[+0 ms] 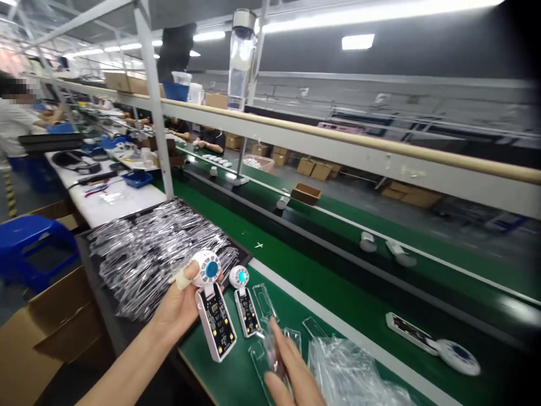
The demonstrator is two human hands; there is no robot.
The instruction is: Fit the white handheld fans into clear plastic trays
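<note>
My left hand (pixel 175 307) is closed around a white handheld fan-like device (pixel 208 276), with a round vented head, a blue centre and an exposed black circuit board in its handle. A finger of that hand wears a pale wrap. Beside it, a second such device (pixel 246 312) lies on the green surface with its centre glowing light blue. My right hand (pixel 293 366) is closed on a clear plastic piece (pixel 271 352), somewhat blurred, near the lower end of the second device. Several thin clear plastic covers (pixel 265 303) lie around my right hand.
A black tray (pixel 95 287) heaped with clear plastic parts stands at left. Crumpled clear bags (pixel 350 366) lie at lower right. Another device (pixel 435 345) rests on the green conveyor (pixel 338 282). A rail (pixel 338 138) crosses above. Co-workers (pixel 17 121) sit farther off.
</note>
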